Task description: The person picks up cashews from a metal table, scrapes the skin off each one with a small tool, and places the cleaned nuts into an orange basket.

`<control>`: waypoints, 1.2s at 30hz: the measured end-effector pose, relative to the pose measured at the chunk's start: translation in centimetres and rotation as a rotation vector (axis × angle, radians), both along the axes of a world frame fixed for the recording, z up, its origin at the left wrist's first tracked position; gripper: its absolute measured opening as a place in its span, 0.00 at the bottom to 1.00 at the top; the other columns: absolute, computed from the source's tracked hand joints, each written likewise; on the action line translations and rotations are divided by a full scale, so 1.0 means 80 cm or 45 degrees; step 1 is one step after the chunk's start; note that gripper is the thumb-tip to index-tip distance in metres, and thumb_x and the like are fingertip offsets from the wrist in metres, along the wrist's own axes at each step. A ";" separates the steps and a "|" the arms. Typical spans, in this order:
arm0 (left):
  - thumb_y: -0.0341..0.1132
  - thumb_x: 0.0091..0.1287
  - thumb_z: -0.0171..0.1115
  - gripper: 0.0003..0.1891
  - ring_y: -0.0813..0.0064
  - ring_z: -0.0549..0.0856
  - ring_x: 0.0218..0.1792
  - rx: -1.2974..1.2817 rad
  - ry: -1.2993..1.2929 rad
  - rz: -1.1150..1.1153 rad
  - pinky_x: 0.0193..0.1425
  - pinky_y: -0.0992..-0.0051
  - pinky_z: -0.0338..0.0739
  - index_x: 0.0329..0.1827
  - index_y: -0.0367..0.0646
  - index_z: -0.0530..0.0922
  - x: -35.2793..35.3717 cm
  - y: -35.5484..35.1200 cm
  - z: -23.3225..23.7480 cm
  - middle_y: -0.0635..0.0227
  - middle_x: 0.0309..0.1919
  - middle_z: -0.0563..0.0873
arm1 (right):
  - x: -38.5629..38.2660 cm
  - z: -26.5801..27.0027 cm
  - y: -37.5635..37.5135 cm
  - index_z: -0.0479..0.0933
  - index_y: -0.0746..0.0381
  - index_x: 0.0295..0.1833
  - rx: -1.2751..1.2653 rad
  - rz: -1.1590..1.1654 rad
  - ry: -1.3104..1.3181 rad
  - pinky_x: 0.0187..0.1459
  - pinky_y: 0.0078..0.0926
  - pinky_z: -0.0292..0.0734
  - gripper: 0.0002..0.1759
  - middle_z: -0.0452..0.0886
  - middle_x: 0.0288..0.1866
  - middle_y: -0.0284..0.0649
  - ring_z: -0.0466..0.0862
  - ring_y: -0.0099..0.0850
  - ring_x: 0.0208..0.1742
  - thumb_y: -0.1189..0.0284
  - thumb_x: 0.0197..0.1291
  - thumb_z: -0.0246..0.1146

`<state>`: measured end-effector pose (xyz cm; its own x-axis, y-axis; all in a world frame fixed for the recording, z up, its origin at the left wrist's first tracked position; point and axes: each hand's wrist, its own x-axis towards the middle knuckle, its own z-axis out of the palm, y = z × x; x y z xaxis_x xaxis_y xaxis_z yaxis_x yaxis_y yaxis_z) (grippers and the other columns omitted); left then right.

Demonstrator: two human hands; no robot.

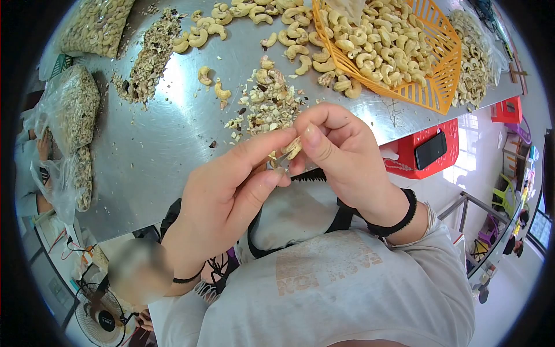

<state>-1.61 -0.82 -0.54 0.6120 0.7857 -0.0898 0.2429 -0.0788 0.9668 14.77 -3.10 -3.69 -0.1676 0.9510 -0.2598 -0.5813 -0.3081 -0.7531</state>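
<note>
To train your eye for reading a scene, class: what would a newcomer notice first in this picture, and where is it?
First come the two hands at the centre: the left hand and right hand pinch one cashew between them, above the near edge of the metal table. Next is the orange basket heaped with cashews at the upper right. A pile of broken bits lies just beyond the hands.

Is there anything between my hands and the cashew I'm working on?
Nothing visible does. The cashew is pinched directly between the fingers of the left hand and the right hand, held above the metal table.
</note>
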 end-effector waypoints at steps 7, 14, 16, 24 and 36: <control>0.25 0.59 0.50 0.17 0.85 0.77 0.26 -0.016 0.011 -0.007 0.23 0.90 0.64 0.52 0.37 0.70 -0.003 0.002 -0.001 0.65 0.31 0.81 | -0.001 -0.003 -0.002 0.70 0.65 0.38 0.025 -0.007 -0.003 0.29 0.12 0.70 0.09 0.75 0.28 0.33 0.74 0.17 0.27 0.70 0.55 0.58; 0.26 0.58 0.53 0.17 0.76 0.81 0.31 0.034 -0.127 0.026 0.34 0.81 0.73 0.52 0.42 0.71 -0.009 0.002 -0.009 0.61 0.32 0.82 | -0.023 -0.003 0.010 0.68 0.65 0.39 0.159 0.034 -0.123 0.28 0.15 0.74 0.07 0.74 0.30 0.36 0.76 0.21 0.29 0.72 0.59 0.52; 0.28 0.58 0.53 0.18 0.75 0.81 0.33 0.035 -0.142 0.066 0.37 0.79 0.73 0.53 0.45 0.71 -0.013 0.003 -0.010 0.61 0.33 0.82 | -0.012 -0.007 -0.004 0.67 0.65 0.38 0.063 -0.131 -0.215 0.28 0.15 0.75 0.08 0.74 0.30 0.37 0.76 0.23 0.28 0.70 0.61 0.49; 0.28 0.56 0.46 0.18 0.73 0.81 0.29 -0.016 -0.345 0.071 0.37 0.76 0.73 0.52 0.45 0.70 -0.022 -0.002 -0.003 0.63 0.29 0.81 | -0.014 -0.013 0.002 0.67 0.65 0.37 0.122 -0.054 -0.219 0.26 0.14 0.67 0.15 0.72 0.30 0.35 0.71 0.18 0.26 0.62 0.61 0.48; 0.27 0.55 0.48 0.16 0.73 0.81 0.27 0.047 -0.431 0.123 0.35 0.76 0.74 0.47 0.38 0.72 -0.025 -0.020 -0.007 0.62 0.26 0.80 | -0.010 -0.014 -0.006 0.69 0.66 0.38 0.104 0.078 -0.181 0.27 0.12 0.68 0.15 0.74 0.31 0.35 0.73 0.19 0.28 0.63 0.61 0.48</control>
<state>-3.65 -2.41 -1.11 0.5249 0.8405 0.1347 -0.0825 -0.1073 0.9908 13.98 -3.55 -4.84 -0.1926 0.9591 -0.2074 -0.4491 -0.2741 -0.8504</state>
